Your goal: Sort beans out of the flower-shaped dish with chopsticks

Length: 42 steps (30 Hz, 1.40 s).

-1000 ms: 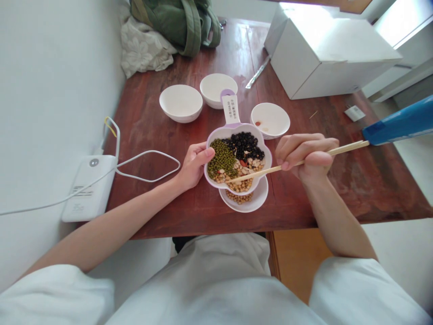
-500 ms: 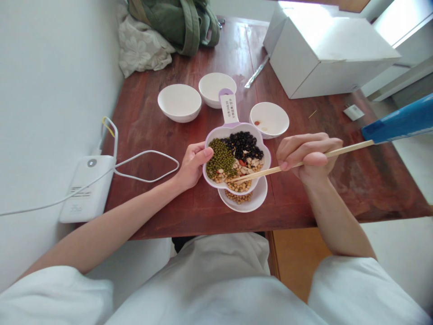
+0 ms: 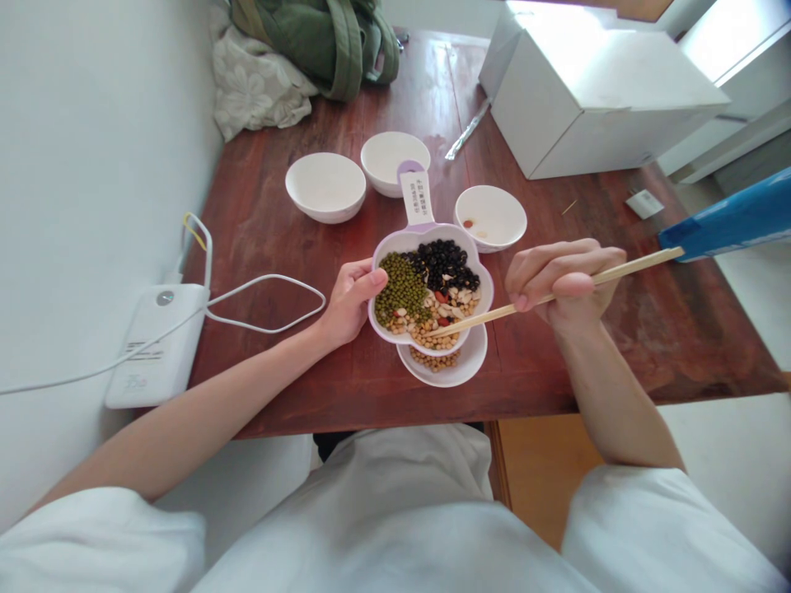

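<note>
My left hand point(image 3: 353, 303) grips the left rim of a flower-shaped tray point(image 3: 488, 288) with a purple edge and a labelled handle, its thumb over the rim. Inside it lie green mung beans point(image 3: 399, 284), black beans point(image 3: 446, 262), yellow soybeans point(image 3: 442, 338) and pale and reddish nuts point(image 3: 454, 306). Closed around a pair of wooden chopsticks point(image 3: 488, 316), my right hand point(image 3: 565, 280) is right of the tray, and the chopstick tips are at the soybeans. Partly hidden below the tray, a white bowl point(image 3: 473, 366) holds more soybeans.
Two white bowls point(image 3: 325, 188) point(image 3: 386, 161) stand behind the tray, and a third bowl point(image 3: 503, 218) with a few bits inside is right of them. A white box point(image 3: 593, 99), green bag point(image 3: 327, 49), power bank with cable point(image 3: 161, 346) and blue object point(image 3: 729, 216) surround the wooden table point(image 3: 259, 247).
The chopstick tips have shifted slightly within the soybeans, and they look closer together. Both hands keep their holds; the whole view has drifted a little.
</note>
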{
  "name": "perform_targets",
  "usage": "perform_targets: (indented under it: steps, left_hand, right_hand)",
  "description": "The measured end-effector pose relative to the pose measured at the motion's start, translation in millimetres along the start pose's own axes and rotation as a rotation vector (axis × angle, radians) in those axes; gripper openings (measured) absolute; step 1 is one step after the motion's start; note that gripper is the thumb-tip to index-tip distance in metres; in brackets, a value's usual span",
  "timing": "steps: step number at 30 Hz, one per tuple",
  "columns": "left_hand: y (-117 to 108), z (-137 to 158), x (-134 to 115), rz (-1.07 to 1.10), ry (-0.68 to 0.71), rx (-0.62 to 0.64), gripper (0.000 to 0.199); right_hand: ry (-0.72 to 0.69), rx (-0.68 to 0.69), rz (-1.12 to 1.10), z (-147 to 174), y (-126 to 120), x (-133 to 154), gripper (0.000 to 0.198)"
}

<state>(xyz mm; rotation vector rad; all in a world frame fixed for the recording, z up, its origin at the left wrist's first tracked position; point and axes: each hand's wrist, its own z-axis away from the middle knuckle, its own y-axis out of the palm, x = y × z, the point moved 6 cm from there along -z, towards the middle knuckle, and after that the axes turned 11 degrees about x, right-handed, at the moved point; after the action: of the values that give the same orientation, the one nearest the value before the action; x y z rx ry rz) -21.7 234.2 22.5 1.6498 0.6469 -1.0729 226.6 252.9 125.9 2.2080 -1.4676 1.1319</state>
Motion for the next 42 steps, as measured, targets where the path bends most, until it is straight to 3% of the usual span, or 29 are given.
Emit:
perform_targets:
  steps: [14,22,29,34,42]
  left_hand:
    - [1,0,-1,-0.017,0.003,-0.005,0.064]
    - [1,-1,0,0.045,-0.013,-0.005,0.065]
    - [1,0,-1,0.02,-0.007,-0.002,0.064]
    - [0,-1,0,-0.007,0.005,0.002,0.065]
    - [1,-1,1,0.025,-0.002,0.008,0.064]
  right_hand:
    - [0.06,0.002,-0.033,5,-1,-6,0.057]
    - [-0.022,-0.046,-0.04,-2,4,-3,0.063]
    - [-0.094,-0.15,-0.038,-6,-8,3,0.064]
    - [-0.026,-0.08,0.006,-3,-3,5,0.057]
    - [-0.07,-0.024,-0.043,1,6,4,0.046]
